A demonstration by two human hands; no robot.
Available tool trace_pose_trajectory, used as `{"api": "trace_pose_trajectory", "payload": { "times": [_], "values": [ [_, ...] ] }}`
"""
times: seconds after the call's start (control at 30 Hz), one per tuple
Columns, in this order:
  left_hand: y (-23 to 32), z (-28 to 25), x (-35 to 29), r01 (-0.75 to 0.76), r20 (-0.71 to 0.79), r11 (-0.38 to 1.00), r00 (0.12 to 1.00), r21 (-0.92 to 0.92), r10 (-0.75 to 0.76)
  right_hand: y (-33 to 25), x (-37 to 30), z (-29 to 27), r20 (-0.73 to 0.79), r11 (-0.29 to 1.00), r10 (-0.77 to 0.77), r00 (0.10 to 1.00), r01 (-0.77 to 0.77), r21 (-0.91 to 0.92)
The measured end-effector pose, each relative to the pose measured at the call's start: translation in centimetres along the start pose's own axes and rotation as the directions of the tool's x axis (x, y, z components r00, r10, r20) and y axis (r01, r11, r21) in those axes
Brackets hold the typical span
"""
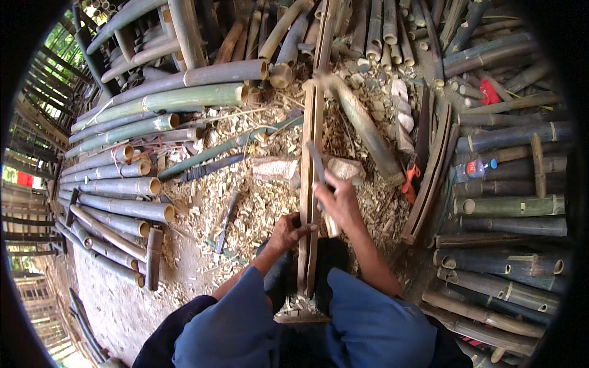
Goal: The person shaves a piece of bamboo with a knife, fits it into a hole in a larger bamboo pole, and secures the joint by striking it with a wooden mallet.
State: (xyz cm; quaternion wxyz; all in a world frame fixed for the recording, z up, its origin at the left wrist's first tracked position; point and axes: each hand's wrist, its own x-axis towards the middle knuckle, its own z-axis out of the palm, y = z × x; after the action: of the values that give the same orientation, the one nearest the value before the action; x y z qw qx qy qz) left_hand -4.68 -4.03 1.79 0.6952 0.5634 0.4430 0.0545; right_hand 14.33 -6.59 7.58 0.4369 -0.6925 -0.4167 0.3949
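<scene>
My left hand [288, 232] grips the long split bamboo strip [311, 184] near its lower end, fingers wrapped round the left edge, thumb across the front — closed on it. The strip runs straight up the middle of the view, from between my knees to the pile of poles at the top, two thin slats side by side with a narrow gap.

My right hand [339, 204] is closed on the handle of a knife [317, 164]; the dark blade points up and left and lies against the right slat of the strip, just above my fingers. Exact edge contact is too small to tell.

Ground under the strip is covered in pale bamboo shavings [270, 202]. A second blade tool [228, 216] lies in the shavings left of my left hand, apart from it. A thick bamboo piece [362, 126] lies slanted right of the strip, near it. Curved dark slats [432, 165] lean further right, with an orange-handled tool [410, 179] beside them. A plastic bottle [475, 168] with a red label sits among the poles on the right. Stacked green-grey bamboo poles [153, 101] fill the left — cut ends facing the shavings. More poles on the right and at the top.

My blue trouser legs [368, 325] fill the lower edge, either side of the strip's foot.
</scene>
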Motion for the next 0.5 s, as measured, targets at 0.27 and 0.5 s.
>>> {"api": "trace_pose_trajectory", "payload": {
  "times": [0.27,0.5],
  "values": [
    [-2.7,0.2,0.9,-0.106,-0.072,0.994,0.992,0.015,0.107,0.8,-7.3,0.6,0.034,0.996,0.027,0.999,-0.025,-0.08],
    [-1.3,0.0,0.7,-0.057,-0.03,0.996,0.998,0.072,0.059,3.1,-3.6,0.8,-0.033,0.983,-0.143,0.989,0.138,-0.12]
  ]
}}
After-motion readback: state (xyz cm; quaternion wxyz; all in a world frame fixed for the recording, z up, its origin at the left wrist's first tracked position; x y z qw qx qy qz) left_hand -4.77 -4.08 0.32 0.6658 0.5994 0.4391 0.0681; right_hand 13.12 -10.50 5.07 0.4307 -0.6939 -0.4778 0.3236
